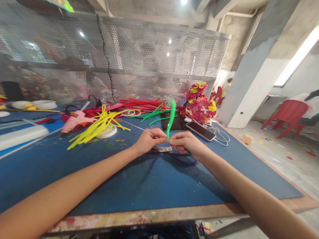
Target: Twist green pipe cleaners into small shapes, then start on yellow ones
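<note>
A bright green pipe cleaner (171, 114) stands upright above my fingertips, its lower end pinched between both hands. My left hand (152, 137) is closed at the base of it, thumb and forefinger together. From behind that hand a thin pale wire or stick (133, 125) runs up to the left; whether I hold it cannot be made out. My right hand (183, 142) is closed on the same green piece, a bit of green showing under the palm. Just below both hands lies a pair of scissors (184, 160) with dark blue handles, its blades partly hidden.
Yellow pipe cleaners (93, 127) lie over a white tape roll (107, 132), beside a pink glue gun (74, 122). Red pipe cleaners (139, 104) are behind. To the right are a phone (200, 130), a white cable (221, 136) and a pink-yellow flower bunch (200, 108). A perforated metal screen (161, 59) stands behind.
</note>
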`<state>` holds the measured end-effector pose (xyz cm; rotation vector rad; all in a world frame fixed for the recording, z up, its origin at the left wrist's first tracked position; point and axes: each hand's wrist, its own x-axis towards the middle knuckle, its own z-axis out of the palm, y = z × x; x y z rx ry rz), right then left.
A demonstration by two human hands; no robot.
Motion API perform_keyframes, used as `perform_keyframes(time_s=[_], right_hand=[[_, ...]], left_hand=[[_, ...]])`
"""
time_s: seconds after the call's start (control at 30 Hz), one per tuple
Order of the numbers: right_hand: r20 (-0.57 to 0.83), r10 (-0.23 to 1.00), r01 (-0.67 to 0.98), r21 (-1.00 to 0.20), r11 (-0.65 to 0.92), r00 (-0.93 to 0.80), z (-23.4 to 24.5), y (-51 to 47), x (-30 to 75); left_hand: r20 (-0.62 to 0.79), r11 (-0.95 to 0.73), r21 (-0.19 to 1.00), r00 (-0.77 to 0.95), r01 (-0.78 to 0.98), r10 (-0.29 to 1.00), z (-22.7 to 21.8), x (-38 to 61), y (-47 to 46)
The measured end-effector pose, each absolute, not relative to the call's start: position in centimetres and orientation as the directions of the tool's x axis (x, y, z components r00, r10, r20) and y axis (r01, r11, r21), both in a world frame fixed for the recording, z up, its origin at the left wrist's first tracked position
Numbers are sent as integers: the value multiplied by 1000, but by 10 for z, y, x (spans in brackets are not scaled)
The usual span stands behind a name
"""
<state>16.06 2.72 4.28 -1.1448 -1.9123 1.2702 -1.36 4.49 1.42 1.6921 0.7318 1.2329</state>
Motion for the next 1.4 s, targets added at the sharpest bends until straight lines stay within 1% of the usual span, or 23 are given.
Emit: perform_keyframes(time_s=[0.03,0.07,0.1,0.13,0.17,0.23,0.3,0.4,0.47,0.53,0.57,0.6,0.63,0.7,0.77,0.83,0.9,0.93,1.07,1.27,1.33,1.37,1.4], right_hand=[[-176,820,252,-967,-40,-545,45,29,164],[-296,727,194,-955,-224,-619,46,32,168],[-361,640,157,-922,-354,-678,47,34,172],[-385,582,131,-893,-430,-716,47,36,174],[-386,557,106,-877,-468,-735,46,38,176],[-365,566,70,-878,-474,-739,44,41,178],[-356,592,79,-894,-441,-723,43,41,178],[-346,638,146,-927,-345,-687,43,39,175],[-275,721,202,-961,-189,-636,44,35,172],[-93,839,310,-946,94,-537,44,30,167],[46,874,395,-879,266,-484,43,27,164],[195,874,488,-766,420,-446,43,23,160],[328,839,570,-621,537,-433,41,20,157],[502,736,682,-336,650,-454,37,15,151],[561,640,733,-85,675,-525,33,11,148],[560,552,732,154,664,-618,30,9,147],[545,491,711,325,624,-680,28,8,146],[549,477,711,371,597,-687,27,9,145],[576,451,723,440,532,-682,28,13,144],[515,260,550,558,622,-817,29,23,154],[505,246,525,539,659,-827,29,24,158],[515,262,533,495,686,-816,29,25,159],[540,295,555,418,719,-789,30,25,159]], left_hand=[[465,-492,870,368,-23,805,16,-15,44],[491,-535,845,404,-5,772,19,-16,43],[493,-551,835,431,11,756,20,-16,41],[474,-540,841,447,23,759,22,-16,39],[439,-508,861,459,31,772,22,-16,37],[344,-405,914,468,34,814,22,-15,33],[287,-344,938,473,36,833,20,-13,31],[284,-342,939,472,40,835,18,-11,28],[263,-309,950,425,40,866,18,-8,27],[223,-240,971,311,17,924,18,-5,25],[196,-198,980,244,-14,950,19,-4,24],[162,-154,986,187,-60,969,19,-2,23],[121,-104,988,146,-116,982,19,-1,22],[27,-1,974,111,-227,993,21,1,21],[-60,92,946,110,-311,992,22,2,20],[-119,150,918,107,-368,987,24,1,20],[-152,183,898,109,-400,982,23,0,21],[-164,196,892,111,-407,980,23,-1,22],[-227,275,852,159,-445,961,20,-2,26],[-355,461,765,302,-450,885,19,-6,31],[-350,482,766,353,-426,868,19,-8,33],[-331,475,775,372,-417,867,19,-9,34],[-303,456,790,385,-410,872,19,-10,34]])
